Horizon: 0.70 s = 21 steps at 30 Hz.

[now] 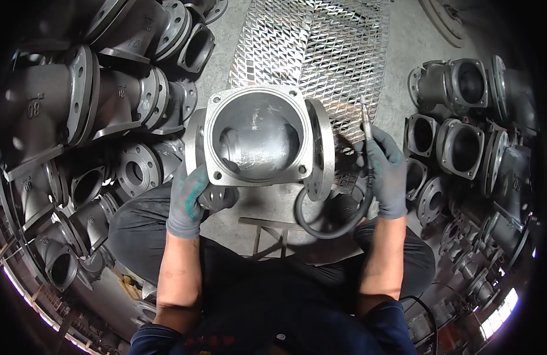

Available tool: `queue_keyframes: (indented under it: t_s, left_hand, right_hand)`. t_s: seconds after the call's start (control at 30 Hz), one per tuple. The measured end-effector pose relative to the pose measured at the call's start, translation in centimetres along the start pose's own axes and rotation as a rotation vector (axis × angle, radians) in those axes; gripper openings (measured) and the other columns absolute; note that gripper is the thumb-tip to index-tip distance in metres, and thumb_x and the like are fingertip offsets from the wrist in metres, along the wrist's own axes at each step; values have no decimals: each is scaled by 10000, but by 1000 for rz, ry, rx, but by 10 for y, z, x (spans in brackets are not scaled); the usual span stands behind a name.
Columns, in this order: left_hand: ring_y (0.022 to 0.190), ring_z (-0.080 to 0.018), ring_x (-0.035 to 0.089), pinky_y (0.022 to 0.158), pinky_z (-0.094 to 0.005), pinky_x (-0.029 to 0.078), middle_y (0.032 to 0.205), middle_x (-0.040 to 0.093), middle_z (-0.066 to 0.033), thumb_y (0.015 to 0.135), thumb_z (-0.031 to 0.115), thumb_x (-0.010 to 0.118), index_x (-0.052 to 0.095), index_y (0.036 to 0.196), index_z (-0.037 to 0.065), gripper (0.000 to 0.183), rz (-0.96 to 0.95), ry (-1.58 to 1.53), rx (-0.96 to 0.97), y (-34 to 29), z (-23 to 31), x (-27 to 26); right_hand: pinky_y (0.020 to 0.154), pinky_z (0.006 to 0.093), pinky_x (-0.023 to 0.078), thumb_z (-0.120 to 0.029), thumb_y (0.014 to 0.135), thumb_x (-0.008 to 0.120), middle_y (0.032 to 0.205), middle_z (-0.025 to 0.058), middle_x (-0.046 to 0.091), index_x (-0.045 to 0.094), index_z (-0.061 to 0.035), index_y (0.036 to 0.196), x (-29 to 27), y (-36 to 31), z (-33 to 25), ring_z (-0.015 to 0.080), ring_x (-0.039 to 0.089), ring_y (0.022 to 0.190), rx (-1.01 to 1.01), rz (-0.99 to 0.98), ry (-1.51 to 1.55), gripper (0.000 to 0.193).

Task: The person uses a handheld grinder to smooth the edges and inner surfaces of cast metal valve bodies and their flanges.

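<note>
A grey cast-metal valve body [261, 148] is in front of me, its square flanged opening with corner holes facing up and round flanges at both sides. My left hand [187, 201], in a grey and green work glove, is closed on its lower left side; part of the fingers is hidden behind the casting. To the right of the casting, my gloved right hand [387, 171] grips a slim handheld grinder [366, 121], with its tip pointing away from me. A black hose [335, 234] loops down from the tool. The tip is apart from the valve body.
Stacked valve bodies [45, 97] crowd the left side, and more castings [462, 145] stand on the right. Beyond the held casting lies a metal mesh grating [312, 44] on the concrete floor. A metal frame [273, 228] sits between my legs.
</note>
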<state>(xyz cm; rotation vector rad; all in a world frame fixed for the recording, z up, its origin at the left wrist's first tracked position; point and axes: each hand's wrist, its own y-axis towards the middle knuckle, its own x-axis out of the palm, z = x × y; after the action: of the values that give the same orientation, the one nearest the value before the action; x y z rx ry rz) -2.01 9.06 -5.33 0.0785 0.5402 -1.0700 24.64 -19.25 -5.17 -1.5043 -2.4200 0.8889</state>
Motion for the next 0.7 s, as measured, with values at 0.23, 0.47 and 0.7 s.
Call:
queue_keyframes:
  t_s: [0.23, 0.47, 0.7]
  left_hand:
    - [977, -133, 641, 844, -304, 522, 1161, 722, -81, 1030, 314, 589, 629, 1421, -45, 532, 71, -766, -348, -17, -7, 8]
    - [962, -149, 670, 861, -327, 551, 1155, 733, -85, 1066, 327, 591, 650, 1386, -52, 500, 216, -468, -387, -42, -12, 21]
    - [1049, -328, 765, 884, -400, 610, 1231, 744, -205, 1144, 176, 476, 693, 1297, -80, 369, 178, 205, 34, -52, -27, 21]
  right_hand:
    - [913, 306, 576, -133, 1139, 587, 1163, 118, 790, 651, 39, 1462, 60, -29, 7, 168, 738, 1034, -291, 53, -204, 372]
    - [1097, 369, 529, -89, 1110, 608, 1309, 206, 758, 654, 73, 1439, 70, -47, 34, 241, 713, 1236, -377, 131, -168, 369]
    - [1084, 369, 543, 35, 1055, 568, 1349, 189, 727, 619, 50, 1494, 66, -45, 53, 278, 725, 1220, -453, 133, -142, 442]
